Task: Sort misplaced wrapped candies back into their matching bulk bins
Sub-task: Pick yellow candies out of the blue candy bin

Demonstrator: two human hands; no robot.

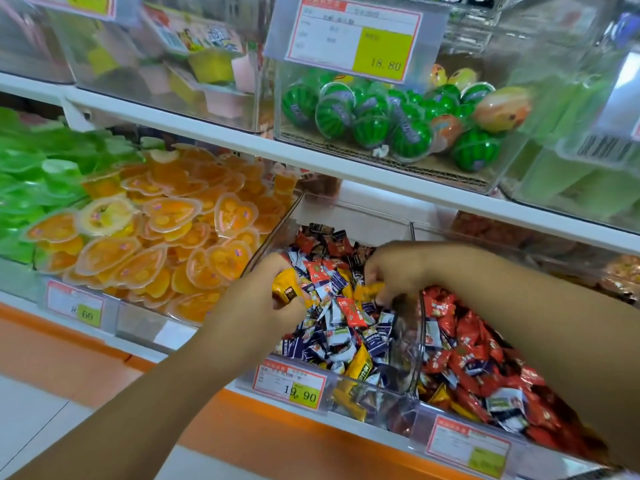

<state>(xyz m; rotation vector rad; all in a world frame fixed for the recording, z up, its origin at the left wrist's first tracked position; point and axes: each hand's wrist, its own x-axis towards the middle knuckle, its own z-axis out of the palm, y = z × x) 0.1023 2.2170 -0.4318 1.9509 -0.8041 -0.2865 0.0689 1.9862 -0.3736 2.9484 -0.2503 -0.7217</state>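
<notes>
Lower shelf: the clear middle bin holds mixed purple, red and yellow wrapped candies (red candies fill the bin to its right). Left hand, fingers curled, grips yellow candies at the bin's left wall. Right hand fingers pinch a yellow candy mid-pile.

18.80 on upper price tag; 19.90 on lower price tag

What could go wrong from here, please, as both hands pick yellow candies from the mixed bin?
The left hand grips yellow wrapped candies; one might slip back into the clear plastic mixed bin. The right hand pinches another beside the clear divider and could flick pieces into the red-candy bin.
</notes>
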